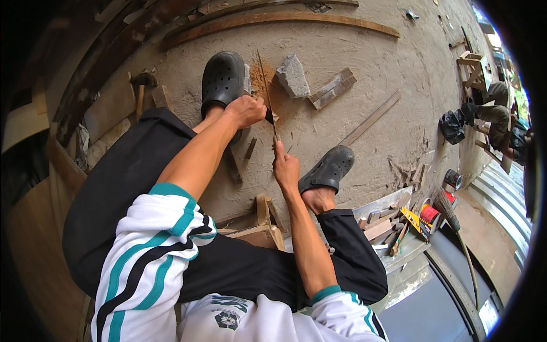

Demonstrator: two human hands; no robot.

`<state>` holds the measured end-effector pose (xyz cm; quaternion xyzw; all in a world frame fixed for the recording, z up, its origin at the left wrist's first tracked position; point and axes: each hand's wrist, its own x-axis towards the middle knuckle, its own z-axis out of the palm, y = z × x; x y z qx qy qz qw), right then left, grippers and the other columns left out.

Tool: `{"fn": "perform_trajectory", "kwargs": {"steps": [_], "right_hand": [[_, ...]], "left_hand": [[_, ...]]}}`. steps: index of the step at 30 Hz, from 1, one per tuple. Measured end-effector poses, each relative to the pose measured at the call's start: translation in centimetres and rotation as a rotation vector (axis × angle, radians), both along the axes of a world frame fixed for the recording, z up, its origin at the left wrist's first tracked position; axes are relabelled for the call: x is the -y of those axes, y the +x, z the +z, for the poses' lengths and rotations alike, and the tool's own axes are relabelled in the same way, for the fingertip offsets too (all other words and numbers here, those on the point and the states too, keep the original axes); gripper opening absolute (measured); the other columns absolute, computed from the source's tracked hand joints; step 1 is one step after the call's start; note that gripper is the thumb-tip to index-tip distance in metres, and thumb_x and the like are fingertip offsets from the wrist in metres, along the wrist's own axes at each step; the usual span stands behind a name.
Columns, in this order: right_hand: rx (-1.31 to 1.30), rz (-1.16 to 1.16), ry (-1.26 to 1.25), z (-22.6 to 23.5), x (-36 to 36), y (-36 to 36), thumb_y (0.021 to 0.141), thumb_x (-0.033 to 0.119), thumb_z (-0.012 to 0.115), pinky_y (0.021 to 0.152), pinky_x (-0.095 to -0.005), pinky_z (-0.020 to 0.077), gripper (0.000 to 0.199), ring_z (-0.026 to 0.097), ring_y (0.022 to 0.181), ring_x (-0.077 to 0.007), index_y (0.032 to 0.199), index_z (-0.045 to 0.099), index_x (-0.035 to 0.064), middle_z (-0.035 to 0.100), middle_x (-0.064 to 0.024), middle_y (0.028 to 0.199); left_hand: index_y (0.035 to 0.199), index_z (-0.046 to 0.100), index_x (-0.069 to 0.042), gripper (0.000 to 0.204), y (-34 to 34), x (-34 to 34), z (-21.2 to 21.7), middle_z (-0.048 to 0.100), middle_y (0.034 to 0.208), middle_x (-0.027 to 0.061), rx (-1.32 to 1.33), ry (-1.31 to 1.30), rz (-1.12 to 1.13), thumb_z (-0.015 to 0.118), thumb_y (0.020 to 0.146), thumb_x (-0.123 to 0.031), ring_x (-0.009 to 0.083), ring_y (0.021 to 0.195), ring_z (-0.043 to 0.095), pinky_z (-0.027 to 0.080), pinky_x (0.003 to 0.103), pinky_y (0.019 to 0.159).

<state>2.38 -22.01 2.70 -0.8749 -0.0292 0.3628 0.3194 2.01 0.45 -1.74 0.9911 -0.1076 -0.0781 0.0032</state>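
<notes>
My right hand [286, 168] is closed around the handle end of a long, thin handsaw [268, 94], its blade pointing away from me. Just left of the blade, my left hand [248, 111] is closed on a dark, flat piece [269, 115]; most of it is hidden by the fingers, so its exact kind is unclear. The blade passes right beside that piece. Orange-brown sawdust [259, 77] is scattered around the blade on the ground. My left foot, in a black clog [223, 77], is beside the left hand; the other clog [329, 169] is right of the saw hand.
A grey stone chunk [293, 76] and a short block [333, 88] lie beyond the saw. Long wooden strips [285, 19] run along the far side. Wood offcuts [383, 225], a yellow-handled saw [416, 223], a can [430, 215] and a broom [448, 214] are at right. Another person [497, 114] sits farther right.
</notes>
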Motion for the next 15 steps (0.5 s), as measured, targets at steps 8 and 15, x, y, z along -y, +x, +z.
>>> {"fn": "perform_trajectory", "kwargs": {"steps": [8,15], "right_hand": [[-0.127,-0.106,0.014,1.3,9.7,-6.6,0.098,0.051,0.049,0.045,-0.0331,0.031,0.068,0.037,0.048,-0.0129,0.061,0.047,-0.0066,0.038,-0.0073,0.049],[-0.049,0.041,-0.025,-0.4,1.1,0.0,0.097,0.058,0.041,0.053,-0.0449,0.0396,0.075,0.049,0.048,-0.0244,0.07,0.055,-0.0101,0.043,-0.0192,0.051]], "left_hand": [[0.077,0.067,-0.005,0.01,-0.5,-0.5,-0.6,0.063,0.079,0.012,-0.004,-0.008,0.004,0.059,0.081,-0.011,0.0262,0.071,0.07,0.056,0.034,0.055],[0.078,0.067,-0.005,0.01,0.0,-0.4,-0.3,0.064,0.08,0.0128,0.017,-0.03,0.003,0.059,0.08,-0.011,0.0263,0.072,0.07,0.057,0.034,0.058]]}}
